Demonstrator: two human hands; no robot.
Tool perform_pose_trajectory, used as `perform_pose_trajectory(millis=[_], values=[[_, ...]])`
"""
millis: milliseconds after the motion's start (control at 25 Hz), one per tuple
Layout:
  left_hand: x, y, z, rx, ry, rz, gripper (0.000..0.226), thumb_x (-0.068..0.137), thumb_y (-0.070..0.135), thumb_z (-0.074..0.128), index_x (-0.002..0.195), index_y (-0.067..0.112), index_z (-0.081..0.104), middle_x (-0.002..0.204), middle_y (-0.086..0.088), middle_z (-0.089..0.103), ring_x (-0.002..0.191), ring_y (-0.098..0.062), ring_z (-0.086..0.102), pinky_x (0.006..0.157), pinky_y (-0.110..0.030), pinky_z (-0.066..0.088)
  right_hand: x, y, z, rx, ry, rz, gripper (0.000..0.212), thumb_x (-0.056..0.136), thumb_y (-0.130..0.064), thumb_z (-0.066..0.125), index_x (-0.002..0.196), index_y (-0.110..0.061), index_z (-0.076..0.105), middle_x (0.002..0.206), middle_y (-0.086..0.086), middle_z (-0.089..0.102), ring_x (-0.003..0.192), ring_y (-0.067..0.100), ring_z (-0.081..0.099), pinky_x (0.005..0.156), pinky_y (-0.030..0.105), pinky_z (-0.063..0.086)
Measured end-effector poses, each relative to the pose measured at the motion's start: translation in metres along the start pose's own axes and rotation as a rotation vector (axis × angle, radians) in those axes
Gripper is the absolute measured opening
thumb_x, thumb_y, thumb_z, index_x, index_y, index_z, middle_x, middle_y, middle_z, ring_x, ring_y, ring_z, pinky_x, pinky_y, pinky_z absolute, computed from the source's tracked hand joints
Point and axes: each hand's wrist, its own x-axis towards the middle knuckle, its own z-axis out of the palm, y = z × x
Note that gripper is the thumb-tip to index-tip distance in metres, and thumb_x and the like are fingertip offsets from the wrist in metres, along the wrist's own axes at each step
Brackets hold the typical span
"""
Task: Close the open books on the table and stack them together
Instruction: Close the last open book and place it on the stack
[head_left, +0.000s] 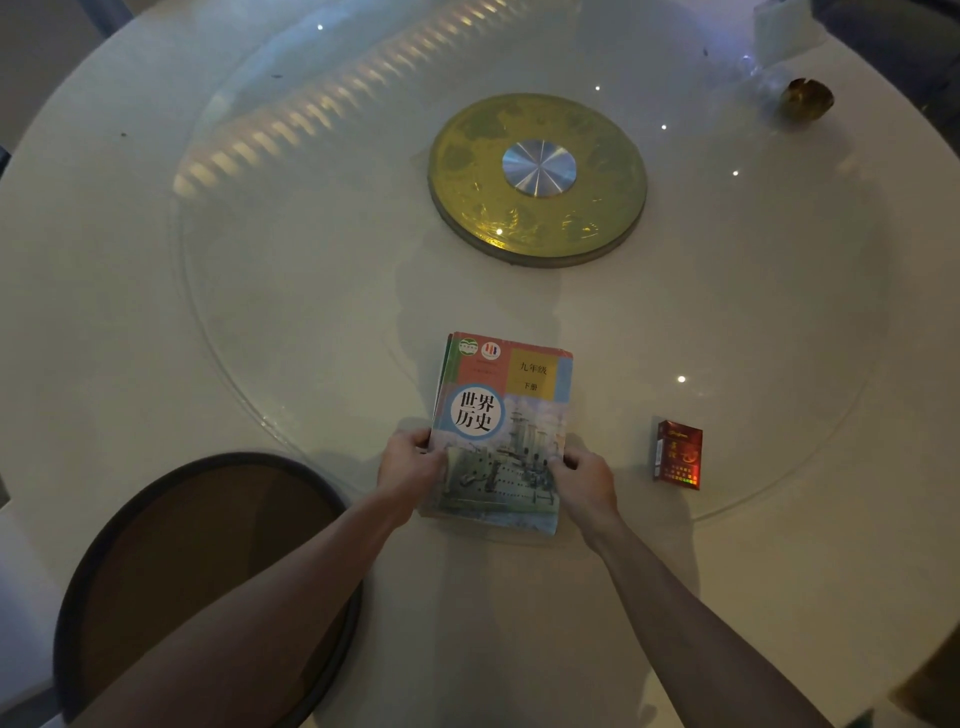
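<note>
A stack of closed books (511, 410) lies on the white round table (156, 322), near its front edge. The top book has a colourful cover with a warship picture and Chinese characters in a white circle. Edges of other books show under it along the left side. My left hand (410, 460) grips the stack's left edge near the lower corner. My right hand (584, 475) holds the right edge at about the same height. Both thumbs rest on the cover.
A red cigarette pack (678, 454) lies right of the books. A glass turntable covers the table, with a gold round hub (537, 179) at its centre. A dark round stool (208, 582) stands at the lower left. A small gold object (808, 98) sits far right.
</note>
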Motion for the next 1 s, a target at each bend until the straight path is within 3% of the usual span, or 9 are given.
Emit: perform_pose_trajectory(millis=[80, 200, 280, 400, 480, 720, 840, 920, 1000], values=[[0.002, 0.006, 0.005, 0.007, 0.021, 0.003, 0.014, 0.09, 0.018, 0.067, 0.101, 0.016, 0.077, 0.081, 0.004, 0.074, 0.075, -0.015, 0.072, 0.057, -0.031, 0.061, 0.006, -0.004, -0.002, -0.003, 0.007, -0.016, 0.035, 0.097, -0.029, 0.057, 0.08, 0.0, 0.067, 0.069, 0.014, 0.064, 0.064, 0.021, 0.051, 0.059, 0.033, 0.036], [0.005, 0.009, 0.015, 0.029, 0.033, 0.035, 0.015, 0.092, 0.019, 0.064, 0.101, 0.017, 0.076, 0.086, -0.002, 0.075, 0.079, -0.023, 0.074, 0.067, -0.044, 0.064, 0.017, -0.013, -0.011, -0.034, 0.003, -0.048, 0.03, 0.096, -0.022, 0.056, 0.094, 0.006, 0.068, 0.072, 0.02, 0.061, 0.061, 0.021, 0.045, 0.058, 0.034, 0.031], [0.002, 0.009, 0.018, 0.065, 0.043, 0.08, 0.02, 0.093, 0.021, 0.062, 0.106, 0.015, 0.076, 0.097, -0.006, 0.071, 0.08, -0.025, 0.073, 0.067, -0.045, 0.063, 0.021, -0.015, -0.015, -0.066, -0.012, -0.074, 0.031, 0.099, -0.02, 0.055, 0.086, 0.006, 0.064, 0.071, 0.023, 0.058, 0.061, 0.021, 0.043, 0.058, 0.034, 0.029], [0.002, 0.006, 0.018, 0.071, 0.041, 0.117, 0.02, 0.094, 0.018, 0.062, 0.109, 0.014, 0.075, 0.096, 0.005, 0.056, 0.083, -0.023, 0.07, 0.075, -0.045, 0.062, 0.017, -0.016, -0.016, -0.116, -0.025, -0.097, 0.04, 0.1, -0.015, 0.057, 0.062, -0.013, 0.045, 0.059, 0.001, 0.042, 0.055, 0.016, 0.036, 0.054, 0.034, 0.024], [0.001, 0.007, 0.016, 0.085, 0.041, 0.114, 0.021, 0.095, 0.016, 0.061, 0.111, 0.013, 0.074, 0.096, 0.008, 0.052, 0.083, -0.021, 0.068, 0.078, -0.043, 0.062, 0.018, -0.015, -0.016, -0.119, -0.023, -0.098, 0.042, 0.099, -0.013, 0.058, 0.06, -0.017, 0.042, 0.059, -0.001, 0.041, 0.055, 0.014, 0.036, 0.054, 0.034, 0.025], [0.019, -0.014, 0.023, 0.191, 0.041, 0.081, 0.031, 0.088, 0.033, 0.056, 0.114, 0.024, 0.07, 0.117, -0.003, 0.06, 0.101, -0.024, 0.068, 0.084, -0.045, 0.061, 0.024, -0.01, -0.014, -0.102, -0.029, -0.123, 0.03, 0.098, -0.015, 0.058, 0.073, 0.0, 0.056, 0.066, 0.005, 0.049, 0.063, 0.019, 0.043, 0.057, 0.033, 0.029], [0.004, 0.01, 0.028, 0.272, 0.125, 0.083, 0.039, 0.088, 0.022, 0.057, 0.126, 0.014, 0.063, 0.122, -0.012, 0.054, 0.112, -0.027, 0.058, 0.098, -0.041, 0.053, 0.026, -0.01, -0.025, -0.078, -0.051, -0.09, 0.034, 0.097, -0.021, 0.057, 0.068, -0.005, 0.051, 0.064, 0.004, 0.049, 0.063, 0.02, 0.044, 0.058, 0.034, 0.028], [-0.009, 0.031, 0.043, 0.404, 0.242, 0.216, 0.051, 0.087, 0.015, 0.061, 0.137, 0.01, 0.052, 0.123, -0.014, 0.047, 0.115, -0.027, 0.048, 0.098, -0.036, 0.047, 0.028, -0.009, -0.042, -0.096, 0.062, -0.132, 0.027, 0.096, -0.023, 0.055, 0.076, -0.005, 0.062, 0.072, 0.009, 0.061, 0.067, 0.022, 0.052, 0.059, 0.034, 0.036], [-0.018, 0.051, 0.069, 0.37, 0.189, 0.355, 0.049, 0.089, 0.018, 0.062, 0.136, 0.012, 0.053, 0.122, -0.011, 0.051, 0.111, -0.024, 0.052, 0.094, -0.034, 0.05, 0.03, -0.001, -0.067, -0.161, 0.272, -0.171, 0.019, 0.096, -0.014, 0.055, 0.097, -0.007, 0.072, 0.093, 0.017, 0.068, 0.084, 0.029, 0.061, 0.072, 0.037, 0.046]])
